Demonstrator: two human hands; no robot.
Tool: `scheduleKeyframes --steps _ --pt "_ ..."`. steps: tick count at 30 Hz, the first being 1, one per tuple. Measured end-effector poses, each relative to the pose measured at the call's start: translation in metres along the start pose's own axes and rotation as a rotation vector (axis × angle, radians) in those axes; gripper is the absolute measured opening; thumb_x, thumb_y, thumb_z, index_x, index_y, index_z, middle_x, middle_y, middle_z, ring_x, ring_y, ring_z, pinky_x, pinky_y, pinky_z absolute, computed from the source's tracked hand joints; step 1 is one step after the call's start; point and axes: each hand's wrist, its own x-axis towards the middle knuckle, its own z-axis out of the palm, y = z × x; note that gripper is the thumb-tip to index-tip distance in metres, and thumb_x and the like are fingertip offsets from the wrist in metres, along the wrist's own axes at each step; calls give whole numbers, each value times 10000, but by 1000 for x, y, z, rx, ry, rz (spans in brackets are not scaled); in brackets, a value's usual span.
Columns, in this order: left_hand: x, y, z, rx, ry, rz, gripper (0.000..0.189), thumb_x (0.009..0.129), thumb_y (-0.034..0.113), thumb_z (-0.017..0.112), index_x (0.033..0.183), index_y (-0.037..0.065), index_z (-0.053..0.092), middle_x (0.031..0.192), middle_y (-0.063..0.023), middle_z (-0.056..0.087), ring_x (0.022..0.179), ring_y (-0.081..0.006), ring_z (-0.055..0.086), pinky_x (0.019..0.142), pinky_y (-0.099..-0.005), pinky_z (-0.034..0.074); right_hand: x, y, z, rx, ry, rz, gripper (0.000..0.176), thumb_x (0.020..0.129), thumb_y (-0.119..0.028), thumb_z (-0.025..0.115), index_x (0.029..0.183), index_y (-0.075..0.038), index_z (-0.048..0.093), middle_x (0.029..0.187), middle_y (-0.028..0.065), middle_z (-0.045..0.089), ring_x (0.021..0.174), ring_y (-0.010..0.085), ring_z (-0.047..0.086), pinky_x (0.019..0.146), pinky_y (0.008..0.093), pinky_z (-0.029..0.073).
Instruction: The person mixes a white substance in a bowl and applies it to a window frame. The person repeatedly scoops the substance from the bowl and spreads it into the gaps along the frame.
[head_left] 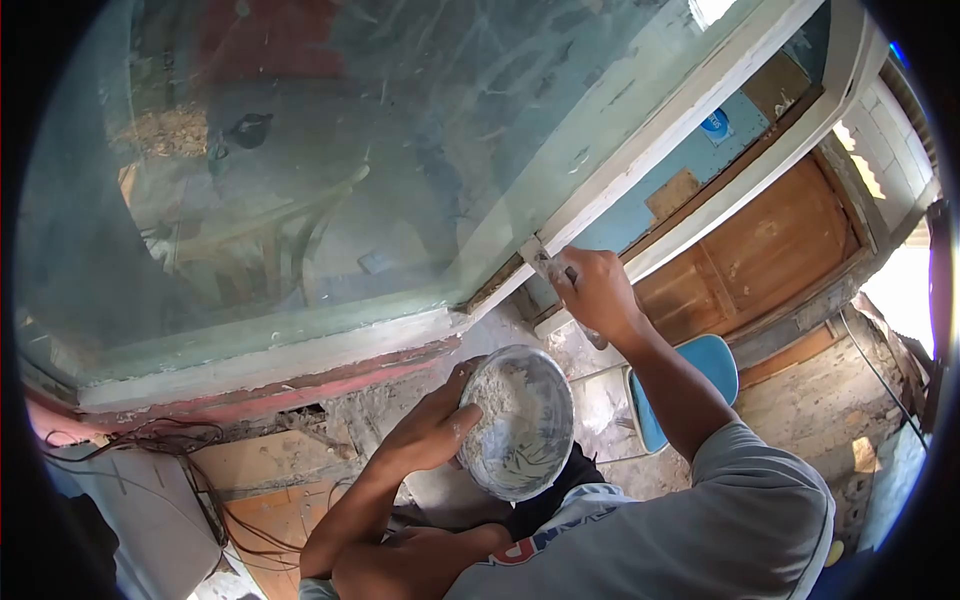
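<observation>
My left hand [435, 420] grips the rim of a round bowl [560, 410], its thumb over the edge. White putty [500, 400] lies inside the bowl and is smeared up its wall. Higher up and to the right, my right hand [597, 290] is closed around a putty knife [537, 255]. The knife's blade touches the white window frame [640, 165] above its lower corner. Below the blade, a stretch of that frame looks brown and bare. A large glass pane [400, 150] fills the space left of the frame.
A blue chair [705, 365] stands behind my right forearm. Past the frame are a light blue panel [655, 185] and a brown wooden panel [770, 250]. Cables [205, 490] hang at lower left beside a grey-white box [160, 520]. A pinkish ledge [270, 400] runs under the window.
</observation>
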Motion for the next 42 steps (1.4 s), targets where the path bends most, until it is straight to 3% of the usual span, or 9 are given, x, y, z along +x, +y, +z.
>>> scheduleKeyframes --steps 2,10,19,26,28,31,37,41,42 --pt "1 -2 0 16 11 42 642 941 138 473 1529 12 249 1396 -282 492 1323 -373 491 1118 -416 350 2 -6 -1 -95 6 147 159 805 -127 671 862 19 646 732 262 616 763 467 617 706 483 507" --pt "0 17 -6 -91 -64 -164 633 928 141 449 1525 40 264 1325 -279 542 1099 -352 628 873 -407 539 8 -15 6 -67 27 170 194 789 -122 661 720 55 622 657 276 585 673 455 625 640 453 507" --pt "-6 15 -11 -84 -25 -151 646 915 174 472 1512 18 280 1349 -316 516 1291 -435 503 1114 -443 340 5 -22 21 56 132 74 224 772 -119 685 675 34 553 567 204 501 515 369 521 526 395 429" --pt "-7 7 -9 -128 -48 -159 640 918 179 474 1507 13 288 1356 -321 513 1295 -437 502 1106 -443 349 10 -18 18 103 169 172 252 777 -118 703 638 38 563 559 188 517 480 294 507 523 378 428" --pt "-6 8 -9 -106 -39 -127 636 920 180 478 1504 14 289 1352 -327 510 1294 -441 502 1103 -440 353 9 -18 12 83 122 230 218 772 -126 702 676 43 602 603 232 557 540 392 568 547 411 458" --pt "-11 0 -9 -11 10 -54 629 923 179 481 1500 12 292 1351 -337 504 1292 -443 502 1101 -433 355 0 -27 -5 120 79 266 202 775 -126 694 708 46 612 614 239 556 522 333 569 552 399 459" --pt "-6 15 -11 -195 -80 -177 631 927 177 487 1501 6 286 1361 -327 502 1293 -439 502 1107 -435 349 13 -24 9 104 109 136 196 769 -124 691 722 44 601 640 238 554 609 421 578 591 427 470" --pt "-5 -7 -7 -30 -16 -82 648 929 178 491 1515 8 271 1378 -317 496 1300 -426 503 1108 -429 349 12 -16 14 148 132 205 212 780 -129 692 716 45 589 635 249 547 617 428 582 595 435 469" --pt "-5 0 -10 -43 -12 -76 656 930 179 494 1521 9 267 1389 -317 489 1318 -418 491 1116 -424 343 8 -13 13 117 146 187 236 789 -122 694 694 41 554 600 205 506 559 305 524 556 397 433"
